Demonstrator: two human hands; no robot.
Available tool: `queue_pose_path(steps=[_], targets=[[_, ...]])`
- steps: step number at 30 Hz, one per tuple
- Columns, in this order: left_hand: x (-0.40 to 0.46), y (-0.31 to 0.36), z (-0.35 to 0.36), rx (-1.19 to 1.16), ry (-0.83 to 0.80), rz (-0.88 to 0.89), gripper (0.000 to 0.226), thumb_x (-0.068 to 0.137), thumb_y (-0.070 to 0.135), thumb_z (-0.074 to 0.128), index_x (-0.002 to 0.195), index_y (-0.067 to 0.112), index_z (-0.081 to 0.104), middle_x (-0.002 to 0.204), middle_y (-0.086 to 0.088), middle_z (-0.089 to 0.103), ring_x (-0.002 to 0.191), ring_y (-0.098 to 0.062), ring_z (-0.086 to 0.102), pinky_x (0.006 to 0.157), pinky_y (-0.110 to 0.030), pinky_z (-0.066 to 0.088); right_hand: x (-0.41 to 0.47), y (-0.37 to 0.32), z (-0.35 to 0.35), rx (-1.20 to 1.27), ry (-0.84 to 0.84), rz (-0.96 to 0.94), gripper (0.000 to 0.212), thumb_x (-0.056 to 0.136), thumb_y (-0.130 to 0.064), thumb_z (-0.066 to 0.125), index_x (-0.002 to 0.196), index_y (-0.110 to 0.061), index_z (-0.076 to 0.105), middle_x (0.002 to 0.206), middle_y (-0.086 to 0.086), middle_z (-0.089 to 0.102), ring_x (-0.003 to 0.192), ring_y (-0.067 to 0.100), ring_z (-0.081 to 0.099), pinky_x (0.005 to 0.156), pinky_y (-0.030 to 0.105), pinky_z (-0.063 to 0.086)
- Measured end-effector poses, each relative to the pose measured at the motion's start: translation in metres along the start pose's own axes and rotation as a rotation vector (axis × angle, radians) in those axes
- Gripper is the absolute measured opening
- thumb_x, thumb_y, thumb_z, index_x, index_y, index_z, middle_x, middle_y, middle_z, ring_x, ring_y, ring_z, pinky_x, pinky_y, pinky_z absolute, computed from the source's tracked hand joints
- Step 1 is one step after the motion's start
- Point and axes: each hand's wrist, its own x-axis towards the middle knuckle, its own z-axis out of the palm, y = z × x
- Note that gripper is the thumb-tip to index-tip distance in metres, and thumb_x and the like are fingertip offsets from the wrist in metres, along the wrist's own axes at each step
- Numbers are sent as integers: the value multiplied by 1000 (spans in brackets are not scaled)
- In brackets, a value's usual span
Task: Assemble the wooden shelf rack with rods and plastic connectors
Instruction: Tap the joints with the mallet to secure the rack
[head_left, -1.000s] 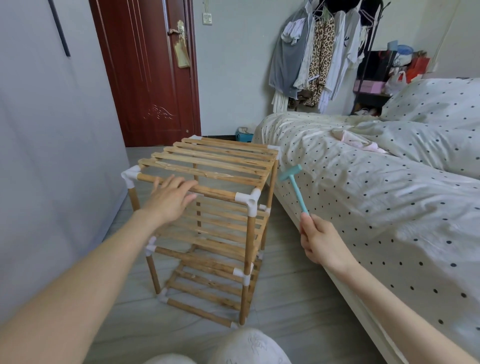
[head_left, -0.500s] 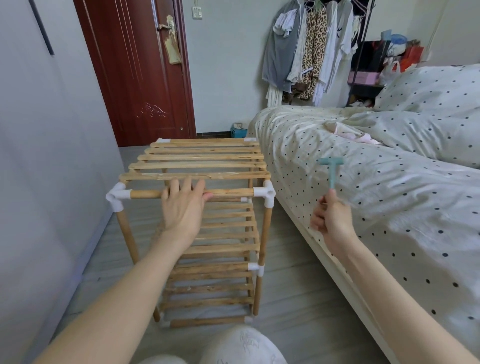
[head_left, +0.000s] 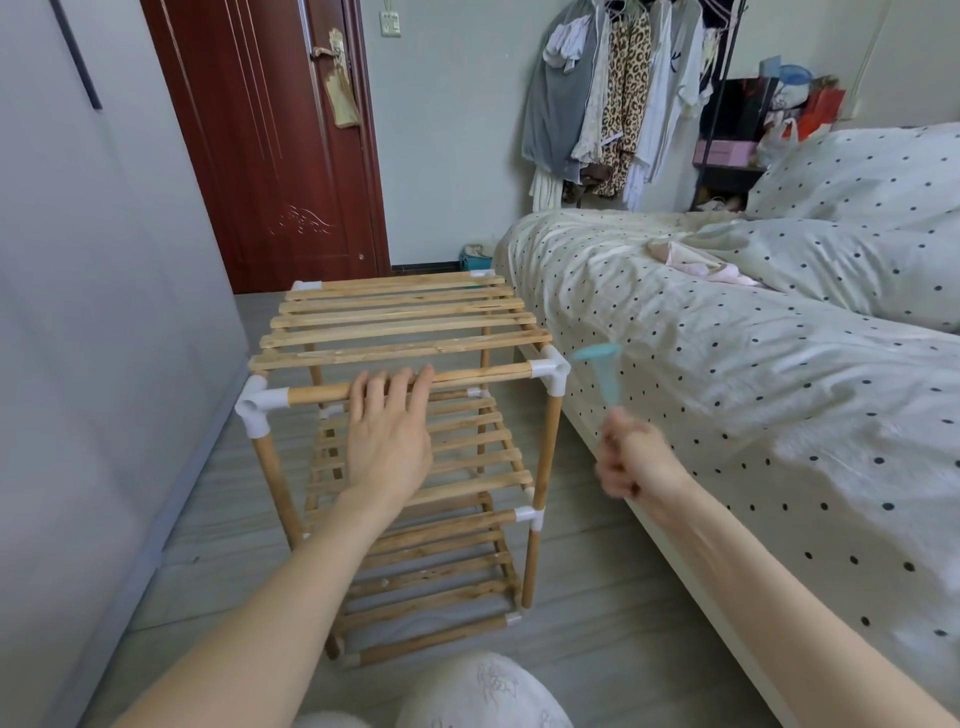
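From the head camera, the wooden rack (head_left: 400, 415) stands on the floor between the grey wall (head_left: 104, 312) and the bed (head_left: 727, 364). It has three slatted shelves and looks almost built.

The left hand (head_left: 388, 431) lies flat, with straight fingers resting on the front top rod (head_left: 483, 373). It grips nothing.

The right hand (head_left: 636, 462) is curled tight round the handle of a small blue hammer (head_left: 600, 369). The hammer and hand look blurry. The hammer head sits just beside the white corner connector (head_left: 551, 370) at the front right.

I think the hammer is about to tap that corner down. A crooked hit could slip off the plastic and bang the rod, or crack the connector. The left fingers are on the same rod, so a wild swing could hurt them. The rack could also wobble if that flat hand lets it.
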Motion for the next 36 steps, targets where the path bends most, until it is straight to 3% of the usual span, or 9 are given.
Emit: queue_pose_path(steps=[5,9,13,16,19,23,26,31,36], targets=[[-1,5,-1,51,-70,-21,73,84,17,54,148,15,18,145,-7,32,134,-29,25,117,-46,3,0,2,-10,152,113,-62,33,101,-27,26,70,-17,30,48,-5,25,29,6,20,32,14,16],[-1,3,-2,86,-81,-21,76,85,22,54,149,16,12,147,-6,28,135,-28,22,117,-46,2,-3,5,-10,10,-130,19,34,102,-32,28,72,-17,33,45,-6,24,33,9,19,33,15,16],[-1,3,-4,77,-92,-13,78,85,24,53,149,16,10,148,-6,26,136,-28,21,117,-46,3,-4,-11,-12,140,63,-20,32,101,-25,27,70,-18,30,45,-7,24,31,7,19,31,16,16],[-1,2,-5,64,-110,-22,79,85,27,54,149,17,9,149,-5,25,137,-28,20,117,-46,2,-5,-8,-6,16,-130,24,33,102,-29,29,73,-17,34,44,-8,25,33,8,20,32,17,17],[-1,0,-6,48,-113,-12,80,84,26,56,149,17,10,149,-5,25,136,-27,20,117,-45,1,-6,-15,-5,155,29,-11,31,102,-27,28,72,-17,32,46,-7,24,33,7,19,32,16,16],[-1,-1,-6,50,-115,-9,82,84,28,56,149,17,9,150,-4,24,137,-27,18,118,-44,-1,-8,-13,-5,47,-172,48,33,102,-31,30,73,-16,36,45,-8,26,34,8,22,32,18,21],[-2,-2,-5,48,-126,-2,82,84,29,55,150,17,7,151,-4,22,138,-27,17,118,-45,0,-7,-22,-5,197,51,3,33,102,-27,29,71,-17,34,46,-6,27,31,7,22,31,15,20],[-2,-9,-10,1,-152,48,77,88,27,48,150,18,4,154,-2,16,141,-25,12,118,-43,-3,-19,-16,13,-187,-155,-72,33,101,-31,31,73,-15,40,46,-5,37,38,12,33,38,22,30],[0,-56,-30,-44,-65,49,57,89,25,49,143,16,33,145,-7,38,134,-24,32,117,-46,10,-25,-24,62,-552,-12,-543,37,101,-30,29,77,-12,49,70,-1,52,61,12,48,57,16,38]])
